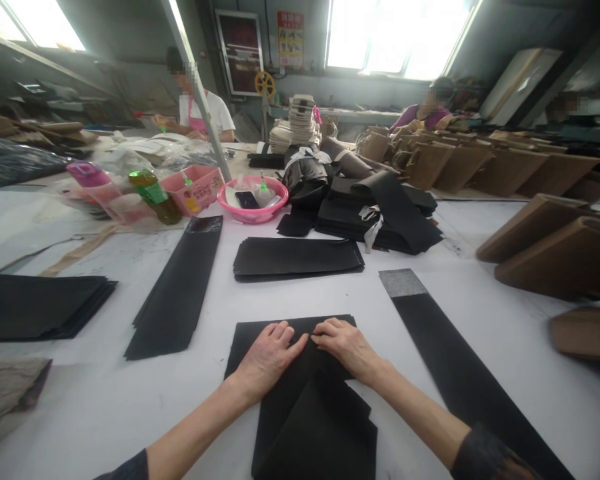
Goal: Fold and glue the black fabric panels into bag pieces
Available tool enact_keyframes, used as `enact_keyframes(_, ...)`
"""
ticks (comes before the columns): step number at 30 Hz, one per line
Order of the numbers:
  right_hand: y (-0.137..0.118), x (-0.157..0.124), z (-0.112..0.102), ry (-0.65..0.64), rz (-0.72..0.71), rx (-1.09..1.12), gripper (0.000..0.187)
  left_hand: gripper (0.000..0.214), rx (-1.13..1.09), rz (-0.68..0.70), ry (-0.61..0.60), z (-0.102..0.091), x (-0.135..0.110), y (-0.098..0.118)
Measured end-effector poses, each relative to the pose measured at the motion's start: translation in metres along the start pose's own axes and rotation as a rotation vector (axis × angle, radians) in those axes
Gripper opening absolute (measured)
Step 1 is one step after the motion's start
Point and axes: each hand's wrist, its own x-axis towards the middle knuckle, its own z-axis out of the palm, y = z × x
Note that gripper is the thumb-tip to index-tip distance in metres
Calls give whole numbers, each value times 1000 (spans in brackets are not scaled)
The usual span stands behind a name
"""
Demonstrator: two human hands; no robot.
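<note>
Black sheet [305, 400] lies on the white table [480, 320] right in front of the person, folded partway, flaps meeting at the middle. Left hand [267, 357] and right hand [345, 347] press flat, fingers together, tips almost touching on the crease. Looks early: 1 flat black stack [297, 257] and long strips [177, 293] wait beyond, brown bags [545, 230] to the right.

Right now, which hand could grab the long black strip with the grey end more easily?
Probably the right hand. That long strip lies just beside it, while the left hand presses the black sheet on the far side.
</note>
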Motion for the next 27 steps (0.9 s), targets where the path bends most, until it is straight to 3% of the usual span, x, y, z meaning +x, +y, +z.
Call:
enact_keyframes(5,-2,0,0,22,19,25,16,47,-1,11,-27,-5,4,0)
enact_keyframes(10,3,-5,0,74,95,108,4,48,14,27,-50,-10,6,2)
enact_keyframes(18,-2,-12,-4,77,148,135,29,48,7,26,-42,-8,6,3)
enact_keyframes(23,-4,-13,2,73,137,123,25,48,-10,11,-10,-6,5,2)
enact_keyframes(27,-10,-5,-1,147,215,142,13,47,-34,0,25,-6,5,3)
